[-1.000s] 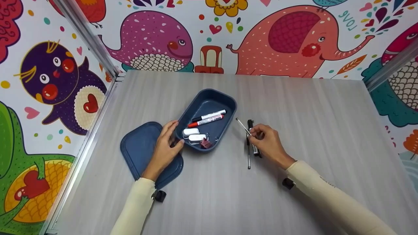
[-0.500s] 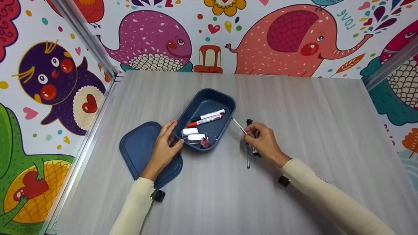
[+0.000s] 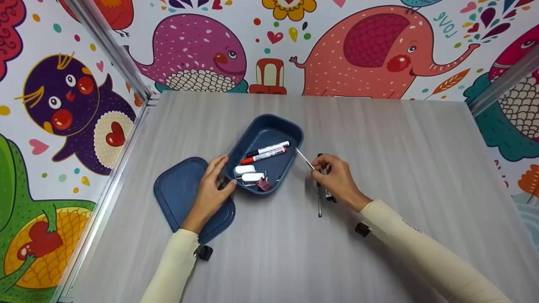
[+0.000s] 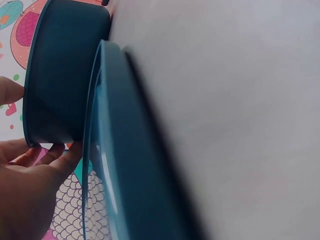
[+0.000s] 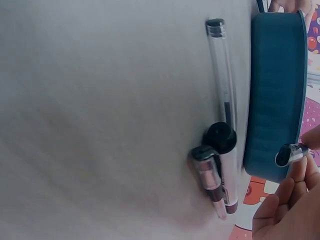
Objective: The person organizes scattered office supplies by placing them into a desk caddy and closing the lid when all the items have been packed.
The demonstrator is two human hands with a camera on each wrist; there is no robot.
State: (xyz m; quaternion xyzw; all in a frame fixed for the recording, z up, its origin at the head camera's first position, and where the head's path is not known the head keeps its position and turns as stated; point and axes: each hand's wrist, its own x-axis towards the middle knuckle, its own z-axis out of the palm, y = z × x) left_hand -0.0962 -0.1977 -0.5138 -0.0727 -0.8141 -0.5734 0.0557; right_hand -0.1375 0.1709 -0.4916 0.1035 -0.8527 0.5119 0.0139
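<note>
Blue round-cornered box [image 3: 274,122] — left hand [image 3: 212,190] touches it, thumb and fingers apart; right hand [image 3: 340,179] pinches slim pen [image 3: 304,158].

Wall panel [image 3: 269,40] past desk's [image 3: 400,143] far edge is printed w/ purple whale [image 3: 191,50], yellow flower [image 3: 289,10], coral elephant [image 3: 366,80], etc.; side panel [image 3: 25,176] past L edge is decorated w/ dark-purple bird [image 3: 80,107] & green creature [image 3: 25,202]. Metal posts [image 3: 111,46] are seen nr far L & R corners; metal rail [image 3: 102,204] is seen along L edge.
</note>
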